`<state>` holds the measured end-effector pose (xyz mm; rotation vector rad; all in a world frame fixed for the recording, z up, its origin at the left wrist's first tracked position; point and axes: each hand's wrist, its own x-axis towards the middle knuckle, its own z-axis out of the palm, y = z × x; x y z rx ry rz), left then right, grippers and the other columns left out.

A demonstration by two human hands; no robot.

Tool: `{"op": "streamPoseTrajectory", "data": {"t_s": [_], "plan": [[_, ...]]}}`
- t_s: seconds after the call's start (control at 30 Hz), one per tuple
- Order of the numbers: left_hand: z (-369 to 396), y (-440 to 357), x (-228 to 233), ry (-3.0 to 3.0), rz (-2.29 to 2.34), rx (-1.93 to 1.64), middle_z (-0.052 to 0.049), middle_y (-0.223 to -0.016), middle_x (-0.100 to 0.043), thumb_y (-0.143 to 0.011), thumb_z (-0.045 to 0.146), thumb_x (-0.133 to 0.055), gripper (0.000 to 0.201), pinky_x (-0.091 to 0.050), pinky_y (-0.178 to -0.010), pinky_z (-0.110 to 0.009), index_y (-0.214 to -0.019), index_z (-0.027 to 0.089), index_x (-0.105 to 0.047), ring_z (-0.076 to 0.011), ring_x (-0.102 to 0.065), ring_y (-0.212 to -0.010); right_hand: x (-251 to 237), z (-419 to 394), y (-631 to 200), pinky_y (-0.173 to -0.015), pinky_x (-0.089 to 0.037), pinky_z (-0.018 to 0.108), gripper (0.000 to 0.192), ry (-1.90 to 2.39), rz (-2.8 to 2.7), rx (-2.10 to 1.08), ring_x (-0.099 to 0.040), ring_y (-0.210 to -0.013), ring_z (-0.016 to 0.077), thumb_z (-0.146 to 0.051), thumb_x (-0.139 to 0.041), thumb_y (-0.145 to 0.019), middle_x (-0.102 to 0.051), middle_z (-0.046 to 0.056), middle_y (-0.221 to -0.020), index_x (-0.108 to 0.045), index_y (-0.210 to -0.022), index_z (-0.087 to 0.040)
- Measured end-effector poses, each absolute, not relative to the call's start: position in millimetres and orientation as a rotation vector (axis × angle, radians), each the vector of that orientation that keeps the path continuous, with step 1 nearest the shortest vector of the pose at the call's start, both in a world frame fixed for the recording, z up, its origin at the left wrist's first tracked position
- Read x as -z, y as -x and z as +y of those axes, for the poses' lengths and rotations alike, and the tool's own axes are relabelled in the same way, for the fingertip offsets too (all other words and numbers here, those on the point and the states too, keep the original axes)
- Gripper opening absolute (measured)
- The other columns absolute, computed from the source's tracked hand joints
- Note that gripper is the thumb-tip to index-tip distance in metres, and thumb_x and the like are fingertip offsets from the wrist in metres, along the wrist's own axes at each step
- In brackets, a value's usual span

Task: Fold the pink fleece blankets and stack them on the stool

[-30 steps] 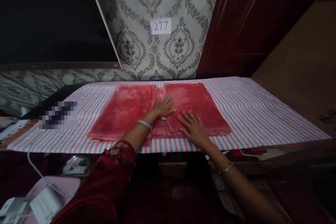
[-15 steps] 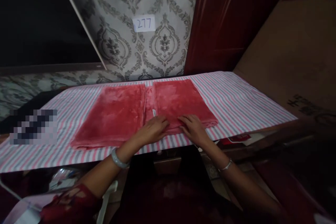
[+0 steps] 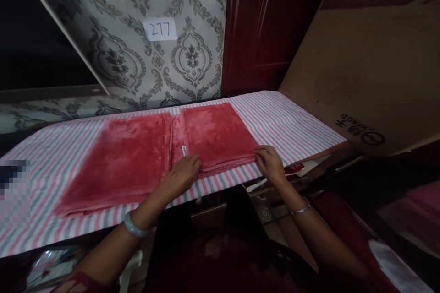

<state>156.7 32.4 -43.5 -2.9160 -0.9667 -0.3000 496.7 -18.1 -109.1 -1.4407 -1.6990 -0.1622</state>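
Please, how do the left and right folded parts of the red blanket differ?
The left part looks larger in view than the right part. The right hand touches the right part's near outer corner; the left part's is untouched. Both are red and lie flat.

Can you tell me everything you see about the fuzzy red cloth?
The red cloth looks soft and plush, with lighter patches. It lies flat on a striped sheet, two sides folded inward, with a narrow gap between them showing a small white tag. The left hand and right hand touch its near edge.
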Motion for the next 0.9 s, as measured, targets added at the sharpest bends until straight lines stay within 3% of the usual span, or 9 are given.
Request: {"op": "streamPoseTrajectory", "data": {"t_s": [0.23,0.33,0.43,0.57,0.73,0.8,0.9], "plan": [[20,-151,50,2.919,-0.99,0.295,-0.011,-0.098,-0.062,-0.097,0.013,-0.043,0.018,-0.048,-0.087,-0.041,-0.096,0.014,-0.061,-0.0256,-0.057,-0.099,104,-21,-500,-0.083,-0.052,0.043,0.018,1.347,-1.74,0.214,-0.063,-0.093,0.0258,-0.026,-0.054,-0.092,-0.068,0.01,-0.093,-0.071,-0.093,-0.021],[8,-149,38,3.039,-1.024,0.392,-0.01,-0.1,-0.064,-0.098,0.02,-0.048,0.016,-0.05,-0.088,-0.039,-0.099,0.016,-0.063,-0.0237,-0.06,-0.099,92,-21,-494,-0.085,-0.051,0.044,0.02,1.321,-1.741,0.283,-0.063,-0.094,0.0269,-0.029,-0.056,-0.093,-0.069,0.01,-0.096,-0.072,-0.101,-0.02],[10,-129,24,3.082,-1.091,0.715,-0.009,-0.108,-0.067,-0.098,0.028,-0.05,0.019,-0.051,-0.093,-0.038,-0.107,0.019,-0.065,-0.0221,-0.062,-0.105,79,-18,-478,-0.089,-0.051,0.046,0.024,1.229,-1.757,0.334,-0.062,-0.099,0.0277,-0.029,-0.055,-0.096,-0.067,0.012,-0.103,-0.069,-0.112,-0.019],[28,-55,13,2.607,-1.531,1.008,-0.011,-0.119,-0.068,-0.094,0.033,-0.052,0.026,-0.048,-0.103,-0.045,-0.114,0.021,-0.065,-0.0257,-0.061,-0.115,70,-9,-443,-0.089,-0.052,0.045,0.024,1.107,-1.835,0.29,-0.062,-0.099,0.0267,-0.03,-0.054,-0.098,-0.067,0.011,-0.104,-0.068,-0.114,-0.02],[33,59,10,1.981,-2.253,0.771,-0.018,-0.13,-0.064,-0.083,0.034,-0.062,0.042,-0.043,-0.111,-0.051,-0.12,0.014,-0.063,-0.0347,-0.057,-0.125,76,3,-386,-0.094,-0.054,0.048,0.028,1.025,-1.966,0.08,-0.062,-0.11,0.0274,-0.032,-0.051,-0.099,-0.068,0.012,-0.115,-0.068,-0.118,-0.021],[28,86,10,1.843,-2.439,0.712,-0.021,-0.126,-0.066,-0.082,0.033,-0.062,0.045,-0.045,-0.108,-0.052,-0.12,0.01,-0.064,-0.0372,-0.06,-0.122,78,7,-361,-0.099,-0.053,0.05,0.032,0.979,-2.036,-0.007,-0.06,-0.118,0.0287,-0.031,-0.051,-0.098,-0.065,0.014,-0.125,-0.066,-0.124,-0.021],[18,102,8,1.717,-2.757,0.878,-0.018,-0.1,-0.074,-0.082,0.035,-0.064,0.041,-0.053,-0.097,-0.051,-0.114,0.009,-0.067,-0.0366,-0.069,-0.106,70,9,-320,-0.109,-0.046,0.051,0.044,0.876,-2.188,-0.153,-0.05,-0.135,0.0292,-0.026,-0.051,-0.096,-0.055,0.016,-0.144,-0.057,-0.14,-0.019]]}}
